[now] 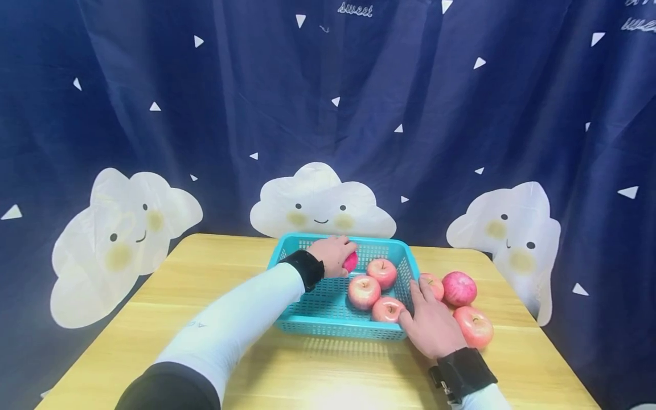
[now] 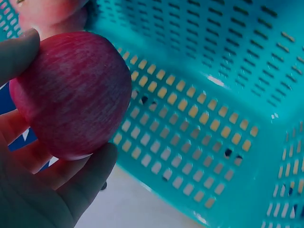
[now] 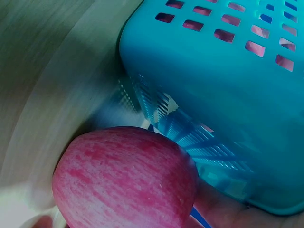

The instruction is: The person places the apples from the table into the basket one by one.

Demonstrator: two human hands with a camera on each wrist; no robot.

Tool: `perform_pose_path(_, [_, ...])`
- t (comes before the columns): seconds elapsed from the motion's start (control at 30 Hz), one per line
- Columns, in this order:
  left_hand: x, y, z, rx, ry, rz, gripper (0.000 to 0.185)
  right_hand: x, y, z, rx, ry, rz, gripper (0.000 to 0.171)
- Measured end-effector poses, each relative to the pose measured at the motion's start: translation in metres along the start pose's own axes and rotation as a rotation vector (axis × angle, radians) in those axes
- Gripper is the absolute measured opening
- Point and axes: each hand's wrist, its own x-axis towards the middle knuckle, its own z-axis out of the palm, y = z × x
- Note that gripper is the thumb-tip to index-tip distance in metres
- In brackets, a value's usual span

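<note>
My left hand [image 1: 330, 255] reaches into the back of the turquoise basket [image 1: 338, 330] and grips a deep red apple [image 2: 71, 95] between thumb and fingers. Only a small part of that apple shows in the head view. My right hand [image 1: 433, 324] rests at the basket's front right corner, its fingers stretched forward along the rim. Just past those fingers sits a pink apple [image 1: 433, 286], partly covered by them. In the right wrist view a large red apple [image 3: 126, 175] lies beside the basket wall, with fingers [image 3: 228, 209] near it.
Inside the basket, to its right, are three pink apples [image 1: 364, 292]. A darker apple [image 1: 459, 288] and a large pink one [image 1: 474, 327] sit on the wooden table [image 1: 328, 376] right of the basket. A dark blue curtain [image 1: 328, 85] hangs behind the table.
</note>
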Motion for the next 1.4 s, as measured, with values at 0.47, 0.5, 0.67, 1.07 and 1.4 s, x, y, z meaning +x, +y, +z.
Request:
perform_pose_path(0.47, [0.016,0.009,0.027,0.053,-0.001,0.010,0.058,0.001,-0.001,0.000,0.006,-0.015,0.003,0.068])
perform_pose_path(0.5, [0.018,0.010,0.029,0.054,-0.007,0.010,0.058,0.001,-0.001,0.000,0.005,-0.018,0.005,0.068])
perform_pose_path(0.67, [0.022,0.007,0.037,0.040,-0.048,-0.003,0.052,0.000,-0.001,0.001,0.007,-0.026,0.002,0.069])
perform_pose_path(1.07, [0.016,0.003,0.028,0.039,-0.063,0.092,0.057,0.001,-0.002,0.001,-0.002,0.002,-0.014,0.068])
perform_pose_path(1.4, [0.018,0.000,0.037,-0.009,-0.046,0.118,0.061,0.000,-0.003,0.002,-0.006,-0.003,0.002,0.068])
